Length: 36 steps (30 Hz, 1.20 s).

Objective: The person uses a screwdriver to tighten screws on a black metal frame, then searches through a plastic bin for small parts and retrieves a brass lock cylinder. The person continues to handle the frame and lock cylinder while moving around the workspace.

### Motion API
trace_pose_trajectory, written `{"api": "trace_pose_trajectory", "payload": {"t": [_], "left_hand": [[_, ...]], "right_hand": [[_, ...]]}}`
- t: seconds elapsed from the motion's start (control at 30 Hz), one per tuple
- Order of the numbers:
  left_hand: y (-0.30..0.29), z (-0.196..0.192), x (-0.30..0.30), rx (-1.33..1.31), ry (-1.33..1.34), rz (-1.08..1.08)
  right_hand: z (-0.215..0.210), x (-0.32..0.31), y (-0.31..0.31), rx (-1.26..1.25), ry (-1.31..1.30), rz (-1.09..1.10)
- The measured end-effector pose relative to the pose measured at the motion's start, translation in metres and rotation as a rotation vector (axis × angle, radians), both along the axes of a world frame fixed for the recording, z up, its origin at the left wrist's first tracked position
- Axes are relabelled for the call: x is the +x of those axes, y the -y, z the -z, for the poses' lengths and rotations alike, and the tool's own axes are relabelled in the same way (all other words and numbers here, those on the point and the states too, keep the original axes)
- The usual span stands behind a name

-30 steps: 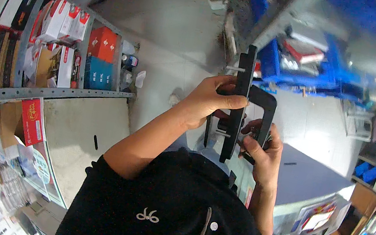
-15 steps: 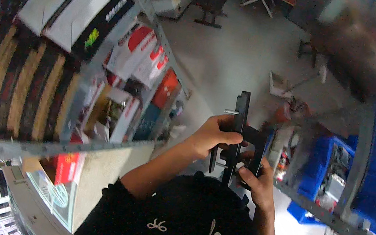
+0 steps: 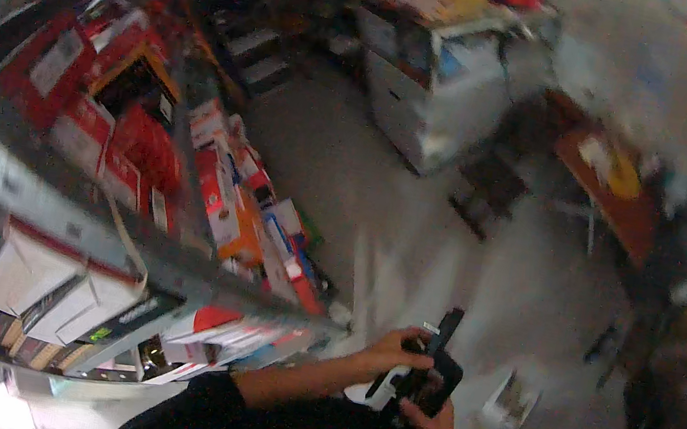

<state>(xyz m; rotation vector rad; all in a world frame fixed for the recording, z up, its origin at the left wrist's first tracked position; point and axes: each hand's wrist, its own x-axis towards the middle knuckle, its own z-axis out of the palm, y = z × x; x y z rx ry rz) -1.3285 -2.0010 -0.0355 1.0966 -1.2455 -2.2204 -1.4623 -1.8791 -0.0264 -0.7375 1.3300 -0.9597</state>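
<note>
In front of my chest I hold a black bracket-like part point(image 3: 450, 325) with a long flat bar and a squarish frame; motion blur hides its exact kind. My left hand point(image 3: 395, 350) is closed round the bar, thumb on its near side. Lower down and to the right, my right hand point(image 3: 425, 420) grips the frame end, its fingers partly hidden behind the part. A small light patch shows near the top of the bar, and a whitish piece sits close beneath my left hand.
Metal shelving point(image 3: 45, 185) with red boxes point(image 3: 131, 140) and orange boxes runs along my left. A white cabinet point(image 3: 437, 102) stands ahead, a dark stool point(image 3: 493, 186) beside it. Farther right is a brown table point(image 3: 606, 187); a white box point(image 3: 511, 400) lies on the floor.
My view has swung left, bringing the cabinet and red-boxed shelves into sight and the blue bins out. Both hands keep hold of the black bracket-like part, now lower in view and tilted.
</note>
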Motion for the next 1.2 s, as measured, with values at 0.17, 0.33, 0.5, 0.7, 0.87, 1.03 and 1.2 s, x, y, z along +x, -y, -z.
{"api": "trace_pose_trajectory", "payload": {"t": [0.17,0.33,0.5,0.7,0.87,1.03,1.2], "left_hand": [[0.116,-0.014,-0.02,-0.004,0.16,-0.348],[0.211,-0.018,0.008,-0.11,0.266,-0.691],[0.337,-0.005,0.057,0.067,0.149,-0.644],[0.512,-0.032,0.117,-0.21,0.172,-0.611],[0.652,-0.03,0.166,-0.032,0.088,-0.937],[0.778,-0.02,0.244,-0.02,0.023,-1.092],[0.871,-0.024,0.34,-0.336,0.112,-1.279]], "right_hand": [[-0.033,-0.051,0.178,0.129,0.016,-0.34],[-0.027,-0.024,0.347,0.265,0.079,-0.666],[-0.013,0.019,0.497,0.056,0.028,-0.875],[-0.04,0.083,0.675,-0.087,-0.153,-1.08],[-0.058,0.151,0.837,-0.29,-0.281,-1.1],[-0.048,0.248,1.011,-0.091,-0.052,-1.154],[-0.057,0.353,1.141,-0.475,-0.154,-1.299]]}}
